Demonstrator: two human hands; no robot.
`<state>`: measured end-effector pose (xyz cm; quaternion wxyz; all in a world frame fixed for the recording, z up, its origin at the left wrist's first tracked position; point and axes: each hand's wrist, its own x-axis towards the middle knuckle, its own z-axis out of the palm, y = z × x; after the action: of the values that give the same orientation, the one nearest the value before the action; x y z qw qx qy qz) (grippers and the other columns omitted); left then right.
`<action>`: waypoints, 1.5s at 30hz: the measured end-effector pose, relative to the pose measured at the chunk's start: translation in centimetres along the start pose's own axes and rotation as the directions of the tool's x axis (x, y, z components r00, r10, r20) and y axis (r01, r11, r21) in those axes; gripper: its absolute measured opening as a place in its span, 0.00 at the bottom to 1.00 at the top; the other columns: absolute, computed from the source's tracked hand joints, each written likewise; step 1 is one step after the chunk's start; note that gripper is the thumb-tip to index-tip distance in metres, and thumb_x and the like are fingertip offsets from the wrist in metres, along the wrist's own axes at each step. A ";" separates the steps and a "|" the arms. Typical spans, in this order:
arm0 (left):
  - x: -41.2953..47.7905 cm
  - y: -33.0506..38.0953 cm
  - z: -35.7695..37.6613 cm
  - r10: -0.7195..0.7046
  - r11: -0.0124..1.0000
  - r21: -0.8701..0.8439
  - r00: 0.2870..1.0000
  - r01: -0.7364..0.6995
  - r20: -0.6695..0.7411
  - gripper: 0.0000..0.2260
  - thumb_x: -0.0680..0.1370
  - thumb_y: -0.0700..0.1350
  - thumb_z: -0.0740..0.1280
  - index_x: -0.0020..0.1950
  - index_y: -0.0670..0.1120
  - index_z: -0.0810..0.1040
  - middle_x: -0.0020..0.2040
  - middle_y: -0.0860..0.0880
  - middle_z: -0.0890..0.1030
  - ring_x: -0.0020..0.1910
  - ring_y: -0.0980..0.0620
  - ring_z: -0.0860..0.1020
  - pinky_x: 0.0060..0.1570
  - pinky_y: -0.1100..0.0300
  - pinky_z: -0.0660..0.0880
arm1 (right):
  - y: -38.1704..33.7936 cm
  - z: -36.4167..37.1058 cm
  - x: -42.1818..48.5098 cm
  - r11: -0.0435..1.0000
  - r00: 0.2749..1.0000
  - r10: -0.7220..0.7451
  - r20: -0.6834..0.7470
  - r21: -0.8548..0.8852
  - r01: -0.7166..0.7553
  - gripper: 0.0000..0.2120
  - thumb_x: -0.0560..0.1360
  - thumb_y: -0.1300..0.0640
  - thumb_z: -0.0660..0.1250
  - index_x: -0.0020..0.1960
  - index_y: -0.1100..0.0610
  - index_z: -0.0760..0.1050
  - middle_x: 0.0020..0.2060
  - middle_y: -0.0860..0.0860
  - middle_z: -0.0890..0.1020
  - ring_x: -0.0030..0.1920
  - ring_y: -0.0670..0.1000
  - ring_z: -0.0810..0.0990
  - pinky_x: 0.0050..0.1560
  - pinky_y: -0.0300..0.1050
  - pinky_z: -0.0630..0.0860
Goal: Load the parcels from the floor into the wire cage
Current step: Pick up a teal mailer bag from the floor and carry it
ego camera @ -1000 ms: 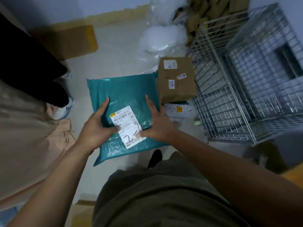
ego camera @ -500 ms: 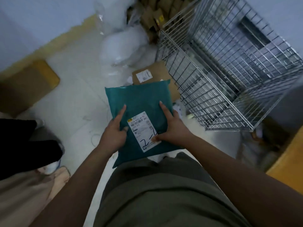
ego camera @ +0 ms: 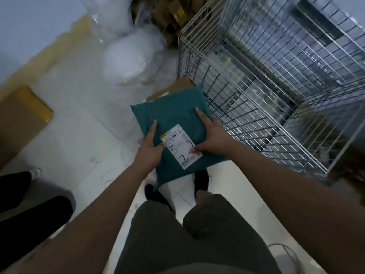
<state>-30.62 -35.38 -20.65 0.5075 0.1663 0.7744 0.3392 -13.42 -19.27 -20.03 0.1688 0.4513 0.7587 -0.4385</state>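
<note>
Teal plastic bag (ego camera: 177,115), a soft parcel with a white label (ego camera: 180,147) facing up, now hangs in the air between both hands. A second ago it sat low, near the floor (ego camera: 83,119) beside a brown box (ego camera: 178,86), well apart from the wire cage (ego camera: 256,119). Now it is raised and its right edge is just beside the cage's near wall. It looks like the carrying step is under way, and the bag still has to clear the rim before it can go in.

The left hand (ego camera: 150,151) holds the bag's left side, with the thumb on the label and the forefinger straight along the top. The right hand (ego camera: 214,138) does the same on the right side. The other fingers of both hands go under the bag and cannot be seen.

The bag covers most of the brown box, leaving only a corner showing. Any parcels lying on the floor below the bag are hidden. The cage's far side is blurred, and what lies inside it is hard to make out.
</note>
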 end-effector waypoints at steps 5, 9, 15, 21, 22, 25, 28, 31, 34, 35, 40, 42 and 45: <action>11.3 -2.5 4.0 -0.023 0.992 -0.122 0.995 0.012 -0.093 0.36 0.80 0.43 0.71 0.82 0.65 0.57 0.79 0.54 0.65 0.71 0.52 0.70 0.62 0.60 0.75 | 4.9 -0.7 13.1 0.993 0.994 -0.092 0.056 -0.073 0.096 0.65 0.62 0.48 0.85 0.82 0.38 0.41 0.80 0.58 0.56 0.78 0.61 0.60 0.78 0.55 0.61; 17.3 -4.1 6.8 -0.026 0.991 -0.135 0.994 0.011 -0.108 0.37 0.79 0.43 0.73 0.83 0.60 0.58 0.80 0.53 0.64 0.72 0.52 0.70 0.68 0.60 0.73 | 8.1 -0.9 20.1 0.990 0.988 -0.140 0.065 0.011 0.139 0.66 0.60 0.50 0.86 0.83 0.41 0.44 0.78 0.57 0.61 0.77 0.60 0.63 0.77 0.60 0.63; 20.9 -6.3 8.9 0.042 0.998 0.057 0.986 -0.033 -0.163 0.41 0.79 0.39 0.72 0.83 0.63 0.55 0.79 0.48 0.65 0.63 0.53 0.73 0.58 0.57 0.80 | 11.1 -0.4 23.5 0.984 0.984 -0.178 0.025 -0.009 0.179 0.63 0.64 0.51 0.84 0.83 0.40 0.43 0.76 0.58 0.61 0.75 0.58 0.65 0.75 0.53 0.63; 20.9 -6.7 8.5 0.063 0.945 0.326 0.994 -0.032 -0.087 0.42 0.81 0.46 0.70 0.84 0.62 0.44 0.77 0.40 0.69 0.73 0.39 0.71 0.70 0.51 0.68 | 12.3 0.7 24.2 0.970 0.969 -0.245 0.040 0.018 0.244 0.62 0.65 0.48 0.83 0.83 0.39 0.42 0.80 0.54 0.58 0.78 0.56 0.60 0.77 0.54 0.59; 21.0 -6.5 8.6 0.058 0.938 0.346 0.993 -0.020 -0.099 0.42 0.82 0.45 0.70 0.83 0.62 0.43 0.76 0.39 0.69 0.72 0.38 0.71 0.70 0.50 0.69 | 12.4 1.1 24.2 0.969 0.969 -0.246 0.030 0.021 0.245 0.62 0.65 0.47 0.83 0.83 0.39 0.42 0.80 0.55 0.58 0.78 0.57 0.61 0.77 0.55 0.60; 21.2 -6.4 8.9 0.022 0.927 0.373 0.991 0.030 -0.134 0.43 0.81 0.45 0.70 0.83 0.65 0.42 0.74 0.38 0.70 0.70 0.36 0.73 0.69 0.47 0.70 | 12.4 1.5 24.7 0.972 0.971 -0.235 0.038 0.026 0.234 0.62 0.65 0.47 0.83 0.83 0.39 0.41 0.80 0.56 0.57 0.78 0.58 0.60 0.75 0.50 0.58; 21.4 -6.3 9.1 -0.020 0.930 0.361 0.988 0.074 -0.151 0.43 0.81 0.46 0.70 0.82 0.68 0.42 0.74 0.39 0.69 0.71 0.37 0.72 0.70 0.47 0.70 | 12.5 1.2 25.3 0.972 0.968 -0.233 0.091 0.018 0.232 0.63 0.66 0.46 0.82 0.83 0.40 0.39 0.81 0.56 0.55 0.79 0.58 0.59 0.76 0.49 0.56; 21.5 -6.3 9.5 -0.035 0.929 0.361 0.988 0.087 -0.150 0.42 0.82 0.46 0.69 0.81 0.68 0.42 0.73 0.39 0.69 0.71 0.37 0.71 0.70 0.47 0.69 | 12.7 0.7 25.6 0.976 0.966 -0.211 0.147 -0.026 0.217 0.63 0.67 0.44 0.81 0.82 0.38 0.35 0.81 0.57 0.54 0.79 0.59 0.58 0.79 0.56 0.58; 21.4 -6.4 9.6 -0.043 0.929 0.357 0.986 0.098 -0.159 0.42 0.83 0.45 0.68 0.81 0.69 0.41 0.75 0.40 0.66 0.72 0.38 0.71 0.70 0.47 0.69 | 12.6 0.6 25.7 0.975 0.964 -0.201 0.174 -0.059 0.214 0.63 0.68 0.43 0.81 0.82 0.40 0.34 0.82 0.57 0.52 0.80 0.58 0.57 0.78 0.51 0.55; 21.3 -6.3 9.7 -0.048 0.925 0.364 0.984 0.107 -0.169 0.41 0.83 0.46 0.67 0.81 0.69 0.40 0.75 0.41 0.66 0.71 0.39 0.71 0.69 0.46 0.71 | 12.5 0.6 25.7 0.973 0.964 -0.201 0.172 -0.078 0.217 0.63 0.68 0.43 0.80 0.82 0.40 0.33 0.82 0.57 0.52 0.80 0.58 0.57 0.77 0.50 0.55; 20.4 -5.4 11.2 -0.092 0.789 0.562 0.952 0.249 -0.292 0.40 0.84 0.52 0.63 0.79 0.70 0.33 0.75 0.40 0.65 0.59 0.40 0.78 0.46 0.47 0.74 | 11.5 0.7 25.3 0.966 0.970 -0.165 0.181 -0.168 0.196 0.65 0.62 0.33 0.77 0.79 0.35 0.29 0.82 0.57 0.56 0.78 0.61 0.62 0.77 0.61 0.62; 20.2 -5.4 11.6 -0.097 0.813 0.527 0.950 0.248 -0.298 0.41 0.83 0.51 0.63 0.79 0.69 0.33 0.81 0.38 0.55 0.64 0.37 0.76 0.56 0.42 0.76 | 10.8 0.3 24.9 0.969 0.976 -0.130 0.173 -0.187 0.163 0.66 0.61 0.33 0.78 0.79 0.34 0.31 0.82 0.57 0.54 0.79 0.61 0.61 0.78 0.60 0.62; 18.4 -6.4 12.2 -0.022 0.924 0.359 0.954 0.134 -0.299 0.39 0.83 0.48 0.61 0.79 0.70 0.36 0.84 0.42 0.42 0.61 0.36 0.78 0.58 0.39 0.78 | 10.9 0.0 23.2 0.967 0.986 -0.133 0.099 -0.205 0.151 0.60 0.68 0.40 0.80 0.80 0.34 0.37 0.82 0.58 0.47 0.81 0.62 0.55 0.79 0.60 0.59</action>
<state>-26.96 -24.50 -40.54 0.3607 0.1775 0.8968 0.1848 -16.79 -4.59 -40.71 0.2161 0.3560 0.8236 -0.3849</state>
